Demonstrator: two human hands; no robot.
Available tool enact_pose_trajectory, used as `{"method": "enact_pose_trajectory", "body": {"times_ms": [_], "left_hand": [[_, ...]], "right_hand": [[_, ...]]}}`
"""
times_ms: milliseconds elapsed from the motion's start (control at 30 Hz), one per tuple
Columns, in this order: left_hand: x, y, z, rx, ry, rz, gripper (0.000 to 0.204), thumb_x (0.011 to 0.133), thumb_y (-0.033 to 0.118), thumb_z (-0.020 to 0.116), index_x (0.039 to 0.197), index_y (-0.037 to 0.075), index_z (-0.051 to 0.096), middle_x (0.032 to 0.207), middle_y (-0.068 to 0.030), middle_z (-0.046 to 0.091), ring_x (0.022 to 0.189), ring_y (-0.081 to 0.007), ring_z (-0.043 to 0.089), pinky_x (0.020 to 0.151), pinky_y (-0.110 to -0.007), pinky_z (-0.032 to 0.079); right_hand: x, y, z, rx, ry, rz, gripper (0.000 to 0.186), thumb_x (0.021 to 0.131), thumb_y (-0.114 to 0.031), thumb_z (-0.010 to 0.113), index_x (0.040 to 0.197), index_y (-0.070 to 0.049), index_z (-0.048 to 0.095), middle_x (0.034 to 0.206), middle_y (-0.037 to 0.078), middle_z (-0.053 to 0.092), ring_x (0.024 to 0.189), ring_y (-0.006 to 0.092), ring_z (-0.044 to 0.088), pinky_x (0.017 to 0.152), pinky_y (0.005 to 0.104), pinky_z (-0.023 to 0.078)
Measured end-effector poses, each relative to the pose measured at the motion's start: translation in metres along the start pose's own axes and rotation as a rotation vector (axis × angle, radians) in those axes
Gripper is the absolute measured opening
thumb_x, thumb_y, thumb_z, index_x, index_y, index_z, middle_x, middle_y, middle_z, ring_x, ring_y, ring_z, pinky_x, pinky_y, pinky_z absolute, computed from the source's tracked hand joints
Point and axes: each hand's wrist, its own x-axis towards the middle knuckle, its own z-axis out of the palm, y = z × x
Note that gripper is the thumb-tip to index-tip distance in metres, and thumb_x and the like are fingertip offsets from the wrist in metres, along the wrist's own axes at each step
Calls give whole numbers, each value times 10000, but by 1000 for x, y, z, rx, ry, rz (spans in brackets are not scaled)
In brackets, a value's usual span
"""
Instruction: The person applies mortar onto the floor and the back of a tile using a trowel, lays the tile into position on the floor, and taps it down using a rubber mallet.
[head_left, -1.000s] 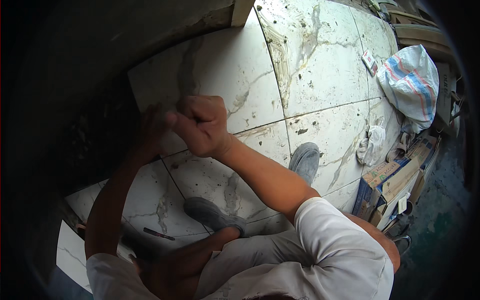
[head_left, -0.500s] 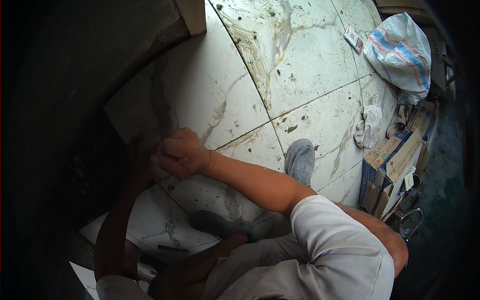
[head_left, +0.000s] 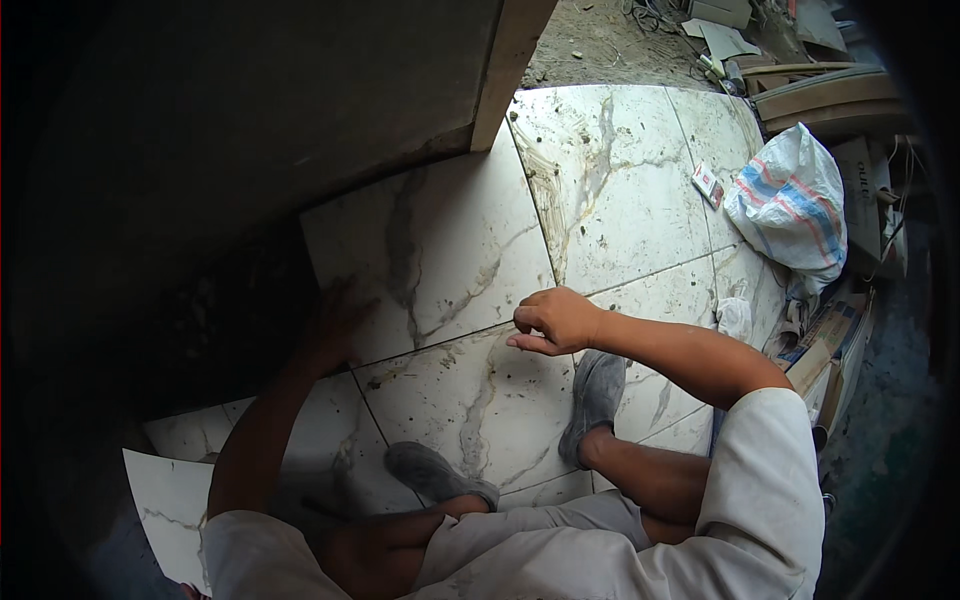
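My left hand [head_left: 338, 322] is in deep shadow, with its fingers spread out over the left edge of a white marble-patterned floor tile [head_left: 455, 225]. Whether it presses on the tile or hovers just above is hard to make out. My right hand [head_left: 556, 320] is over the floor near the joint at that tile's near right corner. Its fingers are loosely curled, the thumb sticks out to the left, and no object shows in it. Left of the tile is a dark, untiled patch [head_left: 220, 310] whose surface is mostly hidden in shadow.
A dark panel with a wooden edge [head_left: 505, 85] stands at the far left. A striped woven sack [head_left: 795, 210], a small packet [head_left: 707, 185] and a white cloth [head_left: 734, 318] lie right, near cardboard boxes [head_left: 815, 335]. My shoes [head_left: 597, 395] rest on dirty tiles. Another tile piece [head_left: 160, 510] is at lower left.
My right hand has moved right, away from my left hand, and its fist has loosened. My left hand's fingers now lie spread by the tile edge. The view has shifted, showing bare ground farther off.
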Motion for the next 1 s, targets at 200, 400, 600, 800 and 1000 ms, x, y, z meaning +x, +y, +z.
{"method": "enact_pose_trajectory", "body": {"times_ms": [200,400,600,800,1000], "left_hand": [[-13,-6,16,138,130,46,952,558,197,856,1417,204,445,1535,-158,231,1425,-357,214,1159,-509,218],[-19,31,8,382,172,85,374,771,224,705,1108,74,649,1228,-174,539,1253,-356,436,1151,-554,206],[-29,61,-61,250,224,37,115,831,147,648,897,61,685,1156,-148,570,1196,-346,476,1124,-550,254],[-25,116,-252,597,1075,-27,623,862,202,666,1436,159,426,1515,-244,219,1382,-439,268,1094,-534,311],[-7,123,-410,886,1602,65,669,890,355,665,1415,33,404,1450,-375,219,1350,-497,278,1061,-575,298]], "right_hand": [[-154,-23,-93,-290,-124,344,363,858,-440,650,811,-81,634,770,83,621,718,304,629,632,398,501],[-215,-59,-75,-85,398,601,278,837,-294,710,807,-32,622,720,94,582,603,238,570,567,344,462],[-220,-35,-43,84,674,592,250,889,-239,655,863,9,625,788,135,606,704,225,614,598,334,482],[-132,8,-133,112,1023,368,375,950,-337,584,1040,26,611,971,151,629,879,237,633,739,324,518],[30,-66,-259,-469,1446,-550,373,880,-328,683,1144,-78,600,1224,139,552,1091,292,557,913,389,465]]}}
